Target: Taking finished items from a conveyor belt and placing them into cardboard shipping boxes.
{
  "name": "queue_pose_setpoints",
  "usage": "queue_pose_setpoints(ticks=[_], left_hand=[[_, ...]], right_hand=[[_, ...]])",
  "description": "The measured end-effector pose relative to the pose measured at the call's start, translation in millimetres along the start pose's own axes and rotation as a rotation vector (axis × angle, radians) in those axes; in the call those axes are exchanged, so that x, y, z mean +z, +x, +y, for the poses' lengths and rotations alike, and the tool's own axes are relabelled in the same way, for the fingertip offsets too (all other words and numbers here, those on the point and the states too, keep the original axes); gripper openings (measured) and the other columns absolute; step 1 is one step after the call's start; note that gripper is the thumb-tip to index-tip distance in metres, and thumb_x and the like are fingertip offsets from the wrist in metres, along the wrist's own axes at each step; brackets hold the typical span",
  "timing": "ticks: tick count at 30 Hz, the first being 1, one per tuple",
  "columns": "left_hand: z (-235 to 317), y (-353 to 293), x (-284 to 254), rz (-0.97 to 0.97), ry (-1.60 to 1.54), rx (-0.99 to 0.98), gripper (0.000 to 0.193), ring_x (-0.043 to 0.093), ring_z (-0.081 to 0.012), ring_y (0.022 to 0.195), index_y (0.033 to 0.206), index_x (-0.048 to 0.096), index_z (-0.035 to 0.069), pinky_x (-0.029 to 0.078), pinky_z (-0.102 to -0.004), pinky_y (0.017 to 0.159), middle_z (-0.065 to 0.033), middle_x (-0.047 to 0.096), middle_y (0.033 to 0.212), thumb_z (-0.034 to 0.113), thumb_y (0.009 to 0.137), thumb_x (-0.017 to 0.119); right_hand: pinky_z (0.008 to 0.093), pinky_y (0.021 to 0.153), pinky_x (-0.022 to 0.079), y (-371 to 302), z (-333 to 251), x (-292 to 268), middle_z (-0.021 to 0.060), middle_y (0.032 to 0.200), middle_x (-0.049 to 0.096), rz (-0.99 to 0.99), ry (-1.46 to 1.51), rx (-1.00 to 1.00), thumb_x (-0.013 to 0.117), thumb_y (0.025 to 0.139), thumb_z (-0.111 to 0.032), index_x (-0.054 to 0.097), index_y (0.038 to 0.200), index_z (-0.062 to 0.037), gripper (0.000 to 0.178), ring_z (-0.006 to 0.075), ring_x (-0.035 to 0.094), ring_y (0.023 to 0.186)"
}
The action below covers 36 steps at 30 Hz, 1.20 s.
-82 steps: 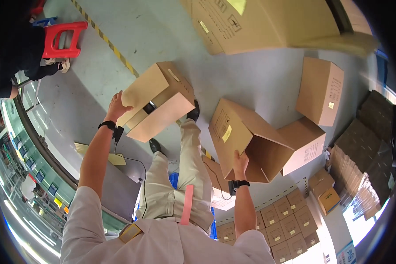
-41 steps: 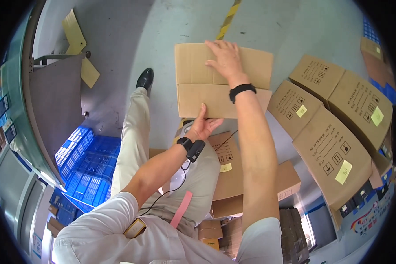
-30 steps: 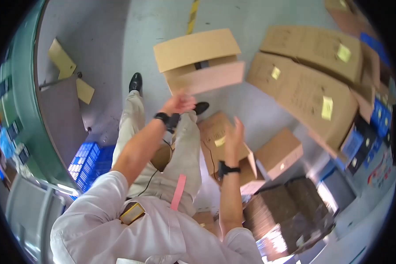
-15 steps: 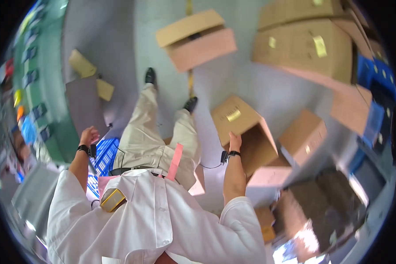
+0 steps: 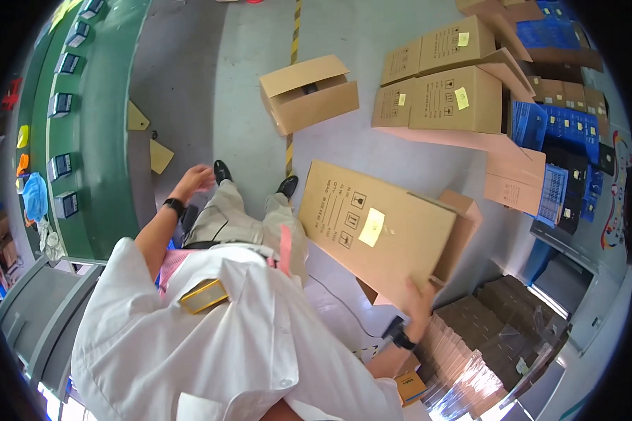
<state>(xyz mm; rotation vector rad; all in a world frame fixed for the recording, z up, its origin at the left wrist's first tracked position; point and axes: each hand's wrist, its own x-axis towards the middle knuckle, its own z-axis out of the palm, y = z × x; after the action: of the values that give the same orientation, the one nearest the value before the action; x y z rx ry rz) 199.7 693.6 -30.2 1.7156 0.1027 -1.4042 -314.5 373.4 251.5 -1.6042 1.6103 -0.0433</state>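
A large brown cardboard box (image 5: pixel 330 224) with a yellow sticker (image 5: pixel 371 227) is tilted in front of me to the right. My right hand (image 5: pixel 419 307) grips it at its near right corner, beside the open end with its flap (image 5: pixel 459 228). Some of the fingers are hidden behind the box edge. Out over the floor by my shoes, my left hand (image 5: pixel 195 180) is empty, its fingers loosely apart and slightly blurred. Both wrists carry dark bands, and a cable trails from the right one.
Farther ahead, another open cardboard box (image 5: pixel 309 105) stands on the yellow-black floor line (image 5: pixel 294 38). Stacked cartons (image 5: pixel 456 98) and blue crates (image 5: pixel 569 130) occupy the right. A green conveyor table (image 5: pixel 105 140) with small dark boxes (image 5: pixel 60 105) runs along the left. Flattened cardboard (image 5: pixel 470 337) lies lower right.
My right hand has moved toward me and right, and the box it holds is turned with its stickered side upward. My left hand has swung forward and right. The view has shifted.
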Motion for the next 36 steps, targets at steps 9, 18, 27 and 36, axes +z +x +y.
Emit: queue_pose_setpoints(ticks=[9, 18, 27, 36], left_hand=[[3, 11, -83, -0.012, 0.03, 0.058, 0.027, 0.062, -0.0131, 0.075, 0.105, 0.059, 0.006, 0.051, -0.0283, 0.067, -0.0031, 0.063, 0.089, 0.029, 0.091, 0.059], [-65, -88, -121, 0.172, -0.088, 0.186, 0.025, 0.06, -0.0122, 0.073, 0.103, 0.059, 0.008, 0.049, -0.0272, 0.064, -0.0018, 0.061, 0.087, 0.028, 0.089, 0.06], [-140, -128, -70, 0.33, -0.452, 0.161, 0.017, 0.059, -0.0106, 0.066, 0.096, 0.061, 0.008, 0.049, -0.0265, 0.058, 0.0, 0.061, 0.078, 0.023, 0.087, 0.06], [-73, -151, -66, 0.88, -0.121, 0.469, 0.028, 0.063, -0.0166, 0.072, 0.101, 0.062, 0.001, 0.051, -0.0293, 0.068, -0.0063, 0.065, 0.079, 0.018, 0.078, 0.065]], right_hand=[[0.0355, 0.071, 0.046, -127, -228, 8, 0.0153, 0.08, 0.064, 0.321, -0.234, -0.472, 0.065, 0.086, -0.017, 0.061, 0.093, 0.0071, 0.025, 0.0165, 0.056, 0.074], [0.0344, 0.065, 0.048, -29, -291, 66, 0.0177, 0.08, 0.067, -0.019, -0.413, -0.82, 0.062, 0.086, -0.013, 0.062, 0.098, 0.0066, 0.023, 0.0183, 0.061, 0.07], [0.04, 0.071, 0.05, 115, -320, 153, 0.0218, 0.089, 0.067, -0.215, -0.355, -0.953, 0.063, 0.086, -0.019, 0.064, 0.101, 0.0028, 0.026, 0.0312, 0.065, 0.077], [0.0349, 0.085, 0.047, 120, -316, 181, 0.0184, 0.105, 0.065, -0.262, -0.289, -0.91, 0.055, 0.09, -0.012, 0.056, 0.114, 0.0087, 0.032, 0.0257, 0.061, 0.095]])
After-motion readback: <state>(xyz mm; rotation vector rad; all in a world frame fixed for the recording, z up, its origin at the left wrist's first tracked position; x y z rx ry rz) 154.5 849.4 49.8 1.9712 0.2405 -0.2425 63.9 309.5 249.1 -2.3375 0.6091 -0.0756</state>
